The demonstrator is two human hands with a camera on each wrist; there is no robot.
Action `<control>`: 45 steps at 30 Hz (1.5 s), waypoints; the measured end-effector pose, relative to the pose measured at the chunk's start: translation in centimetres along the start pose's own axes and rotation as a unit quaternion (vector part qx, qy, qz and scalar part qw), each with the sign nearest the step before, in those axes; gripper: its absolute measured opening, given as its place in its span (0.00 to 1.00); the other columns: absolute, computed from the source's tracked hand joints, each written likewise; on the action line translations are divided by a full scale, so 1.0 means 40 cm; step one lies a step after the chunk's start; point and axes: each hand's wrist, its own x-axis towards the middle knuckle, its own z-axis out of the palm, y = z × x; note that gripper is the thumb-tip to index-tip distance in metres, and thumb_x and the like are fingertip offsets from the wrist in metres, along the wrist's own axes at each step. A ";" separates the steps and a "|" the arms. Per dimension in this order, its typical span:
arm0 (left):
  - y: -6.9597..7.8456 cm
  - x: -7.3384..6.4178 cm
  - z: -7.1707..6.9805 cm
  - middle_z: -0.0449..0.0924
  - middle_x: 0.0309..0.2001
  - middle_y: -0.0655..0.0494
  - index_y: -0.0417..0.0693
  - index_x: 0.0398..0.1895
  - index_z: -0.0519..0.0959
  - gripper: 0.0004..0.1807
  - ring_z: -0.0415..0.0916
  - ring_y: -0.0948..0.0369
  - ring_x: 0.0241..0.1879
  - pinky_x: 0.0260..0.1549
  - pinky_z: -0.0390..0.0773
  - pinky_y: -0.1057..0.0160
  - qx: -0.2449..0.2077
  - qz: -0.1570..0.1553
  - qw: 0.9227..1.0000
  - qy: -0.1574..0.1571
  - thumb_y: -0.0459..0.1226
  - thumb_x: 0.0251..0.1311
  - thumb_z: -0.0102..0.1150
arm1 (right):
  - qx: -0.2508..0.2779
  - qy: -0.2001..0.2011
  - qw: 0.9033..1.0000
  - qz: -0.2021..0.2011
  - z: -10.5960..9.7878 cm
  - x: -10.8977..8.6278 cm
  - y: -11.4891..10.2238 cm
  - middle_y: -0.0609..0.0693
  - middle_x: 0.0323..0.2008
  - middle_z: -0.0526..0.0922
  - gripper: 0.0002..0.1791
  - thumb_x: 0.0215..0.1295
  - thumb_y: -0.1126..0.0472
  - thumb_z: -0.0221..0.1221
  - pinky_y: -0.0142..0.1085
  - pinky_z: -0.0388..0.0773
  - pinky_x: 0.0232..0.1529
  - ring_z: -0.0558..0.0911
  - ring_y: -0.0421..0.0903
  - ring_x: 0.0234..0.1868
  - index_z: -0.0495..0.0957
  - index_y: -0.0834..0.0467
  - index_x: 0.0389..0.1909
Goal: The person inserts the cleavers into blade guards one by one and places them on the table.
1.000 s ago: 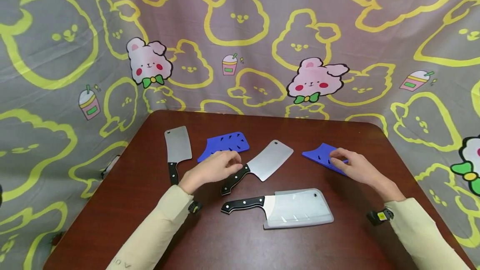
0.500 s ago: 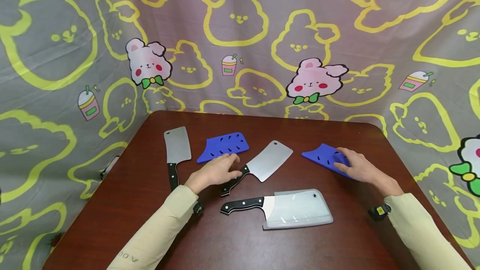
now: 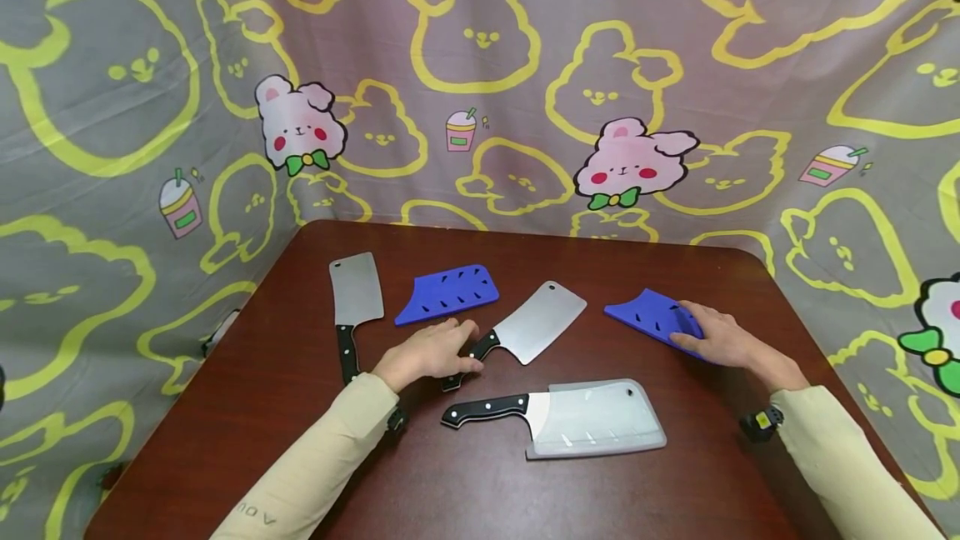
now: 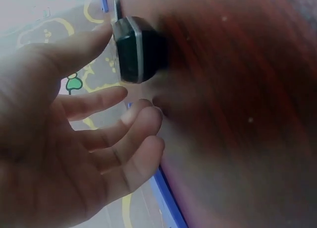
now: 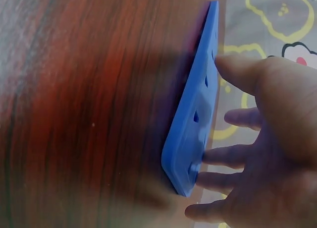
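In the head view my left hand (image 3: pixel 433 350) is over the black handle (image 3: pixel 483 346) of a cleaver whose bare blade (image 3: pixel 542 322) points to the back right. The left wrist view shows the handle's butt (image 4: pixel 133 49) by the thumb tip, the fingers loosely bent and apart from it. My right hand (image 3: pixel 716 335) is at the right blue blade cover (image 3: pixel 643 312), which has dark slots. Its fingers are spread, with the thumb and fingertips close over the cover (image 5: pixel 190 119) in the right wrist view.
Another blue blade cover (image 3: pixel 447 293) lies at the back, left of the middle. A second cleaver (image 3: pixel 357 290) lies at the left. In front, a third cleaver's handle (image 3: pixel 491 408) extends from a translucent cover (image 3: pixel 600 417). Patterned curtains (image 3: pixel 510 48) stand behind the brown table (image 3: pixel 637 498).
My left hand has come down and nearer to me, over the cleaver's handle. My right hand has lowered slightly toward the right blue cover, with its fingers reaching further along it.
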 end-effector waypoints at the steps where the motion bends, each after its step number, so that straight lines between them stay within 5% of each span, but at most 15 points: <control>1: 0.000 0.000 0.002 0.76 0.48 0.52 0.53 0.57 0.73 0.27 0.74 0.57 0.44 0.46 0.75 0.54 0.002 -0.002 1.000 -0.002 0.54 0.59 0.64 | 0.000 0.000 1.000 0.001 0.000 -0.001 0.001 0.79 0.67 0.57 0.47 0.65 0.43 0.60 0.72 0.53 0.61 0.56 0.78 0.66 0.53 0.70 0.71; 10: -0.002 0.003 0.006 0.81 0.40 0.54 0.48 0.54 0.74 0.22 0.75 0.60 0.36 0.36 0.75 0.58 0.033 0.008 0.999 -0.016 0.47 0.61 0.64 | -0.016 -0.010 0.999 0.048 -0.008 -0.012 0.009 0.80 0.60 0.60 0.54 0.58 0.34 0.62 0.68 0.66 0.48 0.60 0.77 0.55 0.52 0.67 0.70; 21: -0.006 -0.006 -0.010 0.74 0.31 0.57 0.48 0.46 0.72 0.18 0.71 0.60 0.30 0.29 0.69 0.62 -0.009 -0.001 1.000 -0.025 0.44 0.57 0.64 | -0.035 0.039 0.995 0.081 -0.037 -0.023 0.000 0.75 0.43 0.69 0.54 0.49 0.37 0.70 0.56 0.67 0.42 0.63 0.70 0.46 0.63 0.77 0.59; 30: -0.005 -0.015 -0.038 0.75 0.29 0.58 0.50 0.38 0.72 0.13 0.72 0.62 0.27 0.27 0.69 0.64 -0.046 0.012 0.999 -0.019 0.42 0.56 0.66 | 0.017 0.038 0.999 -0.016 -0.071 -0.042 -0.025 0.68 0.47 0.77 0.27 0.64 0.57 0.64 0.53 0.79 0.41 0.79 0.61 0.46 0.64 0.66 0.55; 34: -0.007 -0.024 -0.049 0.76 0.27 0.55 0.50 0.41 0.70 0.14 0.75 0.61 0.24 0.23 0.74 0.62 -0.093 -0.001 0.995 -0.030 0.40 0.57 0.64 | 0.023 0.071 0.996 -0.053 -0.096 -0.055 -0.049 0.64 0.45 0.81 0.22 0.63 0.64 0.63 0.46 0.79 0.38 0.82 0.55 0.41 0.68 0.62 0.56; 39: -0.013 -0.037 -0.057 0.77 0.23 0.52 0.46 0.51 0.67 0.18 0.78 0.58 0.17 0.17 0.79 0.59 -0.152 -0.013 0.987 -0.042 0.38 0.62 0.60 | 0.040 0.139 0.988 -0.045 -0.128 -0.064 -0.079 0.61 0.43 0.82 0.19 0.66 0.61 0.62 0.40 0.74 0.34 0.81 0.53 0.37 0.71 0.58 0.56; 45: -0.025 -0.044 -0.062 0.71 0.20 0.56 0.49 0.44 0.70 0.11 0.67 0.62 0.13 0.12 0.70 0.65 -0.158 0.002 0.987 -0.028 0.39 0.62 0.58 | 0.082 0.227 0.970 -0.028 -0.138 -0.068 -0.104 0.58 0.40 0.81 0.23 0.67 0.58 0.61 0.33 0.64 0.31 0.73 0.40 0.31 0.70 0.57 0.60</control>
